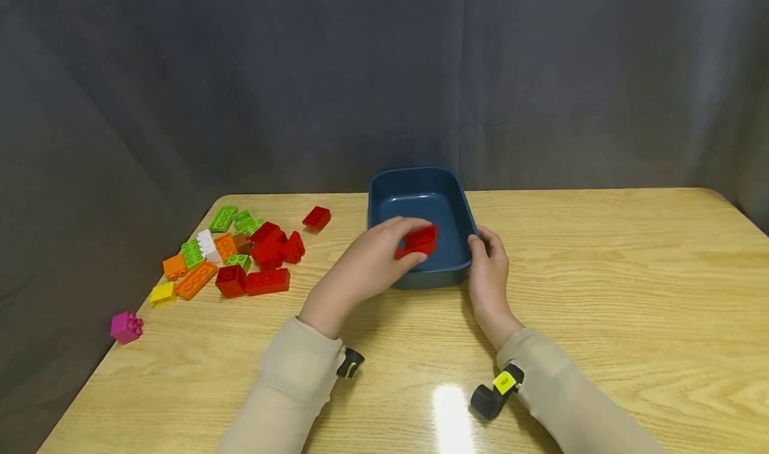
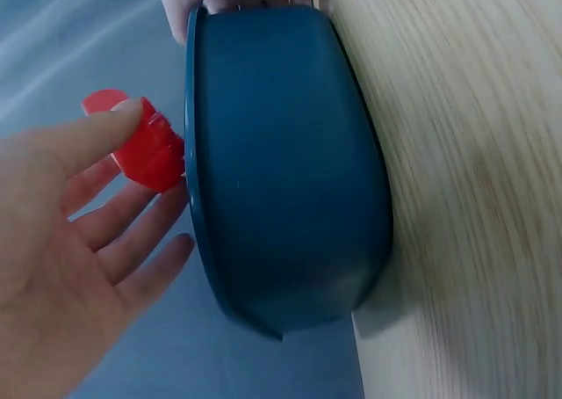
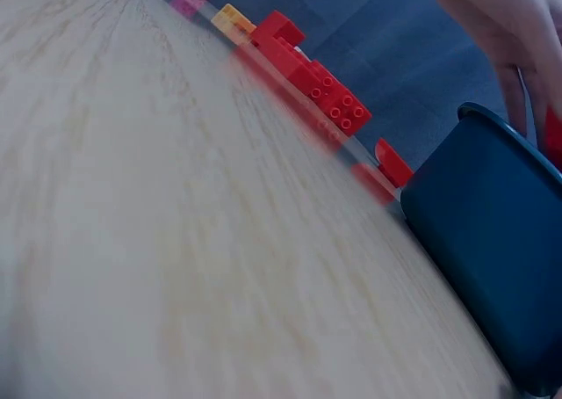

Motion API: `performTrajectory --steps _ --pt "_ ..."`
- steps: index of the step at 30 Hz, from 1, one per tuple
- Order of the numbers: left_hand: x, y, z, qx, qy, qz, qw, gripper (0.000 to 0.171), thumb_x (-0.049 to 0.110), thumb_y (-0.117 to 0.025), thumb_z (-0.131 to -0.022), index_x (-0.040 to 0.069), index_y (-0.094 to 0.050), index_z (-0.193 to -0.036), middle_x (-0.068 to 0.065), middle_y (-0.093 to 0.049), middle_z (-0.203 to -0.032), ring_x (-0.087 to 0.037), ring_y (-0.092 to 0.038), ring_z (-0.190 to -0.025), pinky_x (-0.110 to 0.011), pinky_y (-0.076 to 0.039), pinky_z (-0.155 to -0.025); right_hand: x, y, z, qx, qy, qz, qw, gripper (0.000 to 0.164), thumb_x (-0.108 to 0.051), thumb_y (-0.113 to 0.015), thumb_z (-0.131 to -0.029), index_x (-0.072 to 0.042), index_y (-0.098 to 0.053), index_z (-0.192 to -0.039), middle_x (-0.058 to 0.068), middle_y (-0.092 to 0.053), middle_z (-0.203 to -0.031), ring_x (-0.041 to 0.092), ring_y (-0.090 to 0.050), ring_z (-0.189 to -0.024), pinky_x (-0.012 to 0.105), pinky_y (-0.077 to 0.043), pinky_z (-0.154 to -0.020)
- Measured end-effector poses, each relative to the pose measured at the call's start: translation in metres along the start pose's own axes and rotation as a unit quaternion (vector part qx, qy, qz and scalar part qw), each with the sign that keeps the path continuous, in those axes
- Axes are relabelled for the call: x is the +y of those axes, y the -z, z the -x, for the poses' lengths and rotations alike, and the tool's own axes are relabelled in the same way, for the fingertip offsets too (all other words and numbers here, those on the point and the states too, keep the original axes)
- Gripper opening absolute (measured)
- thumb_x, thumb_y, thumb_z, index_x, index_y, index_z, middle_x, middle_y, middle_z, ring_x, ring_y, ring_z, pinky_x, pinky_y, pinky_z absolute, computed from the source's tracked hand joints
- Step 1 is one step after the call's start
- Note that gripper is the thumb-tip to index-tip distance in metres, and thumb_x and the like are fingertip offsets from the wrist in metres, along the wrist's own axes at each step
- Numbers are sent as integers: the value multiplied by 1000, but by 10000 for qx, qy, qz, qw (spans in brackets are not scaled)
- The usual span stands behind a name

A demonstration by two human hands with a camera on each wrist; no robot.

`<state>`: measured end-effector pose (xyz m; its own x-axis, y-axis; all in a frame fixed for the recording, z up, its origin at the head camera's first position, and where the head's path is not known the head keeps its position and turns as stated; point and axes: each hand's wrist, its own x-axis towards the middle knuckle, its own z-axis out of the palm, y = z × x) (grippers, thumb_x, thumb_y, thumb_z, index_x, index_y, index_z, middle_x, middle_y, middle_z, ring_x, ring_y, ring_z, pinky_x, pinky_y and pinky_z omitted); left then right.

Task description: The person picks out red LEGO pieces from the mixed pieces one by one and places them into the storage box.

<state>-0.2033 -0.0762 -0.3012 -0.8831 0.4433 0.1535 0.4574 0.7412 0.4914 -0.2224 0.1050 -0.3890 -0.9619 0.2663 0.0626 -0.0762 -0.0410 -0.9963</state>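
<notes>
My left hand (image 1: 374, 259) pinches a red toy building brick (image 1: 423, 240) between thumb and fingers, over the near left part of a dark blue bin (image 1: 429, 279). In the left wrist view the red brick (image 2: 156, 153) shows beside the bin's rim, the thumb across it and the other fingers spread behind. At the bin's right side, my right hand (image 1: 489, 284) grips the rim near the front corner, thumb on top and fingers against the outer wall. The visible floor of the bin holds nothing; my left hand hides its near left part.
Several toy bricks lie in a loose group on the left of the wooden table (image 1: 619, 274), among them a red long brick (image 1: 268, 282) and an orange brick (image 1: 196, 280). A single red brick (image 1: 316, 218) lies nearer the bin. A magenta brick (image 1: 127, 327) sits at the left edge.
</notes>
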Motion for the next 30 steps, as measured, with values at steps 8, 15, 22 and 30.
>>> performTrajectory --steps 8,15,22,30 --pt "8 -11 -12 -119 177 -73 9997 50 26 -69 -94 14 -54 -141 -4 -60 -132 -21 -59 -111 -35 -50 -94 -3 2 0 7 28 -171 9998 41 -21 -41 -105 -1 -47 -140 13 -49 -138 25 -47 -121 36 -38 -106" --pt "9 -18 -22 -306 605 -484 9965 44 29 -69 -95 11 -62 -134 -6 -65 -125 -20 -60 -102 -35 -49 -93 -5 0 1 -8 21 -356 9994 40 -19 -42 -105 1 -48 -139 15 -49 -137 26 -47 -123 37 -37 -107" --pt "8 -15 -21 -505 705 -498 9950 42 29 -66 -96 11 -62 -134 -4 -69 -115 -18 -63 -96 -34 -52 -87 -4 -3 1 -1 20 -343 9994 40 -20 -43 -105 0 -48 -139 14 -50 -137 23 -47 -123 34 -37 -106" --pt "2 0 -14 -330 777 -252 9961 42 29 -63 -99 14 -59 -137 -3 -65 -126 -21 -62 -112 -37 -50 -96 -4 0 1 -12 29 -219 9998 40 -21 -42 -105 -1 -47 -140 14 -49 -139 25 -46 -125 37 -36 -108"
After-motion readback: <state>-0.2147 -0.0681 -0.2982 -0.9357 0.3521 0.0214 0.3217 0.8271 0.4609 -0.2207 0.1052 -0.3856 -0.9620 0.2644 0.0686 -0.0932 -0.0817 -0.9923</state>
